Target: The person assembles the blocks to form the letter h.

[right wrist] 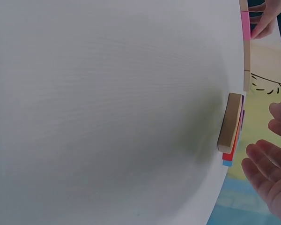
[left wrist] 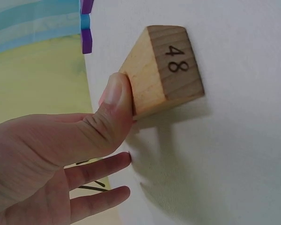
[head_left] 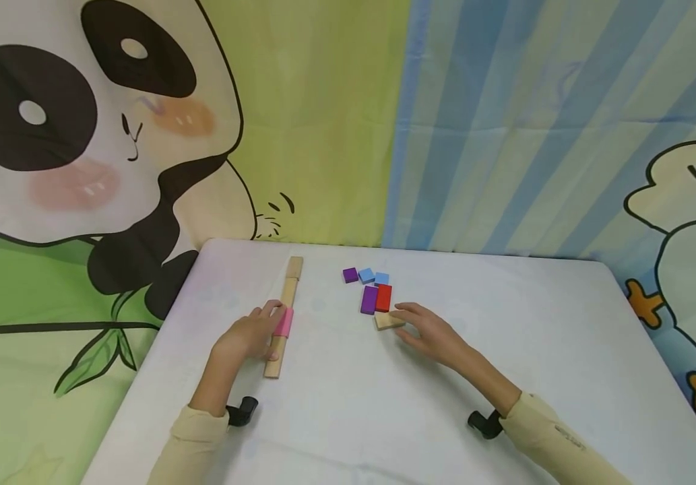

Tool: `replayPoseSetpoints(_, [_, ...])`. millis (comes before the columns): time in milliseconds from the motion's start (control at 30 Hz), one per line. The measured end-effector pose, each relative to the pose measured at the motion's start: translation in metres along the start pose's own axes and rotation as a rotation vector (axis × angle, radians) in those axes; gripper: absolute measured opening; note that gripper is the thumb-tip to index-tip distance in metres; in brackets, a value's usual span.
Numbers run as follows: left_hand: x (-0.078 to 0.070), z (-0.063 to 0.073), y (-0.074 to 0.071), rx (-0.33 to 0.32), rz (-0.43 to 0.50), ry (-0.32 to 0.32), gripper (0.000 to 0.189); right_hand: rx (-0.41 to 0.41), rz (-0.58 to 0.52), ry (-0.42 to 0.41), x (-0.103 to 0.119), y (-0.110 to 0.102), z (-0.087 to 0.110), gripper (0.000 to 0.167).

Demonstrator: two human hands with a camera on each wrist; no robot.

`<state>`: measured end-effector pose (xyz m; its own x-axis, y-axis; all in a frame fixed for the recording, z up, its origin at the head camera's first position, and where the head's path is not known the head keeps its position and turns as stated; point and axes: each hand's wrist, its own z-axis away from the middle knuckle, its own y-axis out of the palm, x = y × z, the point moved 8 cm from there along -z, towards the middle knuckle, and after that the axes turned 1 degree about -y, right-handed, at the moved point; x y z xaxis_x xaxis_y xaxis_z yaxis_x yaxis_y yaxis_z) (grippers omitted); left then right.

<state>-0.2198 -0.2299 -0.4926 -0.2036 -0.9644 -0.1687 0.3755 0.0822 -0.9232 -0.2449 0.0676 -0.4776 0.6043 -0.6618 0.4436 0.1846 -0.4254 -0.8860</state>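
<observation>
A straight row of plain wooden blocks (head_left: 289,291) with one pink block (head_left: 283,323) in its middle lies on the left of the table. My left hand (head_left: 252,335) grips the row at the pink block. In the left wrist view the thumb (left wrist: 116,96) lies along a wooden block (left wrist: 175,65) marked 48, two fingers stretch out below, and the index fingertip is hidden. My right hand (head_left: 435,333) hovers beside a loose wooden block (head_left: 387,321), its thumb and fingers parted. The right wrist view shows a gap between those fingers (right wrist: 255,171) and the wooden block (right wrist: 230,123).
Just beyond the loose block stand a purple block (head_left: 368,300) and a red block (head_left: 383,298) side by side. Farther back are a small purple block (head_left: 350,275) and two light blue blocks (head_left: 366,275). A printed curtain (head_left: 323,121) hangs behind the white table (head_left: 505,303).
</observation>
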Motion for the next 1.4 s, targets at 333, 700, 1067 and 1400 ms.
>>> replayPoseSetpoints(333, [-0.001, 0.0, 0.0, 0.009, 0.011, -0.005, 0.094, 0.055, -0.003, 0.04, 0.006, 0.004, -0.03, 0.036])
replayPoseSetpoints(700, [-0.002, -0.001, 0.001, 0.024, 0.033, -0.01, 0.094, 0.137, 0.187, 0.022, 0.001, 0.022, -0.072, 0.039])
replayPoseSetpoints(1067, [0.0, 0.0, -0.002, 0.018, 0.035, -0.018, 0.095, 0.157, 0.29, 0.025, -0.002, 0.026, -0.083, 0.029])
replayPoseSetpoints(1400, [-0.002, 0.001, -0.002, 0.02, 0.029, -0.007, 0.094, 0.201, 0.378, 0.025, 0.004, 0.03, -0.09, 0.026])
